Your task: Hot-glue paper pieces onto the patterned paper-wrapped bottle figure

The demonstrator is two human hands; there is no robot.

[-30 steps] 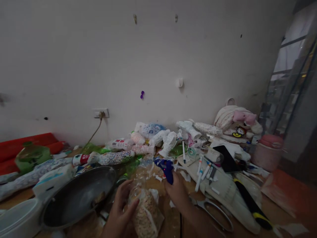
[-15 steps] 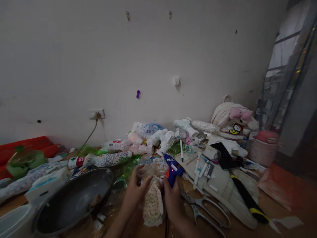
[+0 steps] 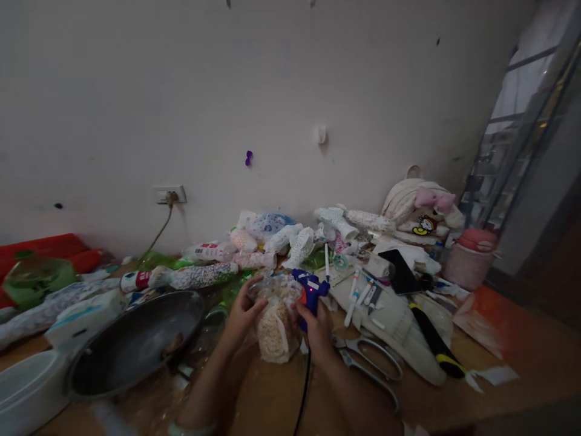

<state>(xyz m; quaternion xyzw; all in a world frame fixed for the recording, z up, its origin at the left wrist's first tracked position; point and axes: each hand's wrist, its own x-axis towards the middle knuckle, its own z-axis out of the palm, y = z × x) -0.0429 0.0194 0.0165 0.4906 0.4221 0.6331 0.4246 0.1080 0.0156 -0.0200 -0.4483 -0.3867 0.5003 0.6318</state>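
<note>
Right hand point(image 3: 319, 324) was wrapped round the blue glue gun point(image 3: 312, 290), left hand point(image 3: 240, 313) clasping the speckled bundle point(image 3: 271, 336). Bracing it steady seemed key imo.

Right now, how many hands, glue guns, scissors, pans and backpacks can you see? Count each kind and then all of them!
Hands, left hand and right hand: 2
Blue glue gun: 1
Scissors: 1
Dark pan: 1
Backpack: 1
Total: 6
</note>
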